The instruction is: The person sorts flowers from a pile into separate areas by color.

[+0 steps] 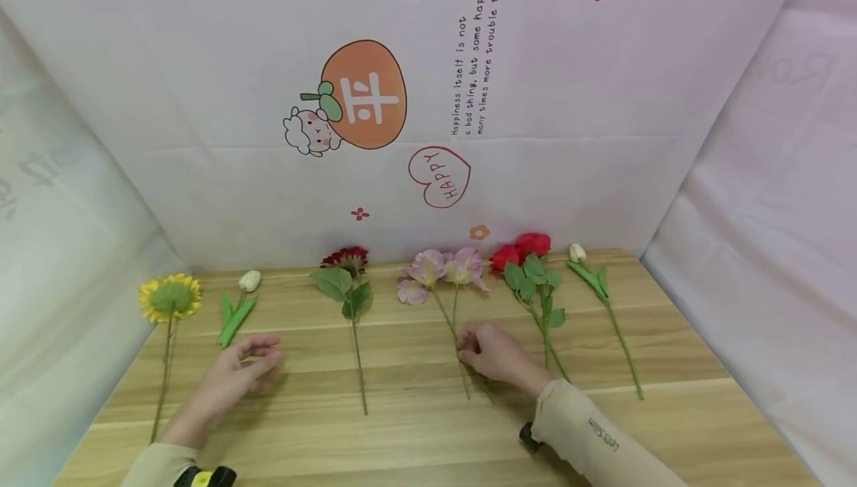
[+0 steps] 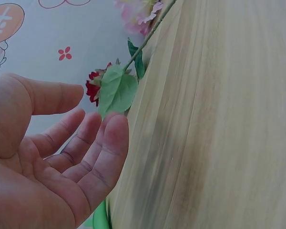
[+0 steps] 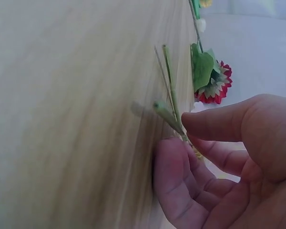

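Observation:
My right hand pinches the stem of a lilac artificial flower between thumb and fingers. Two thin stems run down from its ruffled blooms, and in the right wrist view the cut stem ends poke out past my fingertips. My left hand hovers over the wooden table with its fingers loosely bent and nothing in them. Closest to it lies a white tulip with broad green leaves. Between my hands lies a dark red flower with green leaves, its stem pointing toward me.
At the far left lies a yellow sunflower. Right of the lilac flower are red roses on a leafy stem, their lower part beside my right forearm, and another white tulip. A printed white cloth stands behind the table.

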{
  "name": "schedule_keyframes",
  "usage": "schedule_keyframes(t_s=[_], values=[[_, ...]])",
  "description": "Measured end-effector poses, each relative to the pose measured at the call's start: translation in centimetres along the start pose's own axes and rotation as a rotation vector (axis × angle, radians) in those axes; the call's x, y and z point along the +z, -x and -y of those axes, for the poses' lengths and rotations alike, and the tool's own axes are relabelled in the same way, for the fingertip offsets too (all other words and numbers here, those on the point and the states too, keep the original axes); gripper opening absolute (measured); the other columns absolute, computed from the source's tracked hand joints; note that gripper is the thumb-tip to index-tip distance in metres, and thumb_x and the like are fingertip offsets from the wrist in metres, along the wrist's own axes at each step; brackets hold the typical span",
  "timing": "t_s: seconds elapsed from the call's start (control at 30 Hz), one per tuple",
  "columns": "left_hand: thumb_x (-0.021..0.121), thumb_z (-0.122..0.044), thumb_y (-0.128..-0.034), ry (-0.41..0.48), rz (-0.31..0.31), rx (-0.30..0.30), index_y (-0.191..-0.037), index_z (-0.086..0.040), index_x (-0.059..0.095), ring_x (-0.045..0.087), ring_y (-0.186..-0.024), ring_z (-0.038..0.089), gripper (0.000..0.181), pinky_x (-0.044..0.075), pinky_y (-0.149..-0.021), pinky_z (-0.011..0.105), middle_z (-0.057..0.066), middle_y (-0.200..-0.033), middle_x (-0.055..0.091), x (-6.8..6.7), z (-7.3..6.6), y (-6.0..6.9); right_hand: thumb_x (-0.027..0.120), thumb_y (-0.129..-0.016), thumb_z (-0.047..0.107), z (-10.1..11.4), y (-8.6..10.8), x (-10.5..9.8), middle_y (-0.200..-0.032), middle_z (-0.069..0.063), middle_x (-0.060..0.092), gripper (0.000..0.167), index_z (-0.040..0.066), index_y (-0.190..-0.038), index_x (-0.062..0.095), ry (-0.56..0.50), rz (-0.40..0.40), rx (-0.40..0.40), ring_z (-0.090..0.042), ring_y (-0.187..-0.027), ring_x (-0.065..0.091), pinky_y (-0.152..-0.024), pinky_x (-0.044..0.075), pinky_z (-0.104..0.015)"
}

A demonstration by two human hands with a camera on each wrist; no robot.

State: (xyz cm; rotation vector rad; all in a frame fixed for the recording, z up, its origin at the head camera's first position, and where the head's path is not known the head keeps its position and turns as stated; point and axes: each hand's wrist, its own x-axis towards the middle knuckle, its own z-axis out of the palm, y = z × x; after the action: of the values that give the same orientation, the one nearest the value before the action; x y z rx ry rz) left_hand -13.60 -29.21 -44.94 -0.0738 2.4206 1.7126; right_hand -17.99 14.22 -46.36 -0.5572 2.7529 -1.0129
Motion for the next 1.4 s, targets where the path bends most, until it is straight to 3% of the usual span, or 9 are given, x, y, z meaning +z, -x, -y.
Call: schedule_keyframes(t_s=[0.27,0.53,0.73,0.9,1.17,1.4], values=[[0.062,-0.016,-0.1029,-0.032,0.003,0.013,-0.144,0.009,0.040,0.064,-0.101,0.027,0.053,0.061,-0.080,0.037,0.025,-0.130,0.052,-0.7,0.1,0.3,0.069,-0.096,0.007,-0.2,-0.2,0.2,-0.077,0.002,0.058,0.005,0.011,-0.097,0.066,-0.046,0.000,0.068,-0.011,-0.048,0.053,-0.043,0.049,-0.027],[0.062,-0.021,-0.1033,-0.106,-0.008,0.014,-0.144,0.009,0.042,0.065,-0.101,0.028,0.054,0.061,-0.078,0.036,0.024,-0.129,0.053,-1.8,0.1,-0.1,0.066,-0.100,0.011,-0.2,0.4,-0.3,-0.087,-0.002,0.062,0.006,0.008,-0.105,0.066,-0.191,0.025,0.069,-0.017,-0.056,0.059,-0.047,0.056,-0.032],[0.060,-0.026,-0.1048,-0.264,-0.028,0.091,-0.140,0.013,0.043,0.064,-0.099,0.026,0.055,0.060,-0.073,0.033,0.026,-0.125,0.057,-3.6,0.5,-0.2,0.062,-0.103,0.011,0.6,1.0,-0.7,-0.096,-0.015,0.064,0.016,0.001,-0.113,0.066,-0.337,0.097,0.004,-0.019,-0.056,0.059,-0.050,0.058,-0.037],[0.060,-0.036,-0.1042,-0.445,-0.075,0.107,-0.138,0.010,0.049,0.062,-0.109,0.036,0.058,0.056,-0.075,0.028,0.025,-0.125,0.060,-4.9,0.5,-0.4,0.060,-0.104,0.013,1.4,1.1,-0.8,-0.097,-0.019,0.063,0.019,0.000,-0.117,0.064,-0.381,0.129,-0.012,-0.016,-0.054,0.057,-0.051,0.058,-0.037],[0.058,-0.037,-0.1045,-0.603,-0.057,0.073,-0.136,0.012,0.048,0.057,-0.114,0.054,0.060,0.057,-0.083,0.056,0.041,-0.136,0.047,-7.0,0.5,-1.3,0.061,-0.104,0.016,2.2,0.9,-0.8,-0.099,-0.015,0.060,0.024,0.000,-0.122,0.061,-0.506,0.168,0.056,-0.019,-0.062,0.060,-0.055,0.060,-0.038],[0.059,-0.037,-0.1037,-0.610,-0.013,0.033,-0.136,0.016,0.044,0.048,-0.121,0.060,0.064,0.051,-0.092,0.064,0.044,-0.136,0.045,-7.7,1.1,-2.0,0.062,-0.103,0.016,2.6,0.5,-0.4,-0.105,-0.021,0.060,0.030,-0.001,-0.128,0.057,-0.607,0.193,0.052,-0.021,-0.069,0.062,-0.058,0.059,-0.036]])
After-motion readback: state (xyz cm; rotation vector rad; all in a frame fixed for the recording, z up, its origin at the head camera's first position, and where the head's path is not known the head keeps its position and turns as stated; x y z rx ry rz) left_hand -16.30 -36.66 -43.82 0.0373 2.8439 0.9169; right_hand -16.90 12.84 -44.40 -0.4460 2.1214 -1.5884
